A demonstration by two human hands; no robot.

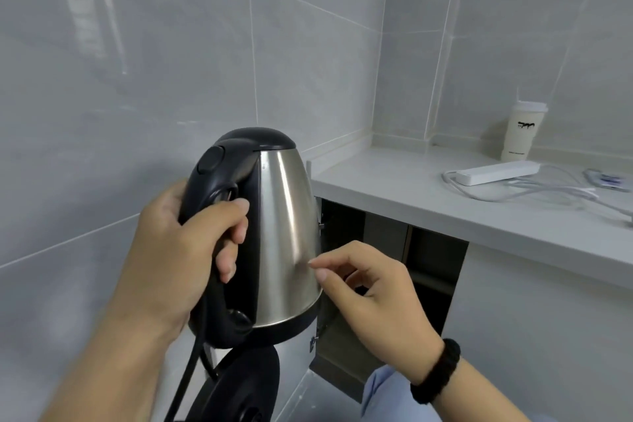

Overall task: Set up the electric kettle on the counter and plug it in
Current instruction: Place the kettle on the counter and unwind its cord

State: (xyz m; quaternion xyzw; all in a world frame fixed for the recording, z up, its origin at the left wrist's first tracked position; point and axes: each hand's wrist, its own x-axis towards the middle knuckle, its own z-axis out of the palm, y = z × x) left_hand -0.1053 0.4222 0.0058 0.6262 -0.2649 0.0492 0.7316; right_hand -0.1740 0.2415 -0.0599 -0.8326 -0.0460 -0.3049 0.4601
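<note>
My left hand [178, 250] grips the steel kettle [284, 236] by its black handle, upright in the air left of the counter [428, 195]. My right hand [373, 298], fingers loosely curled and holding nothing, touches its side.

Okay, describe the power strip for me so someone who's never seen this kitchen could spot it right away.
Find the pale counter in the tiled corner on the right, above the open cabinet. Near its back stands a white lidded cup; the power strip lies flat just in front of it. It is the long white bar, with a loose white cord trailing right.
</note>
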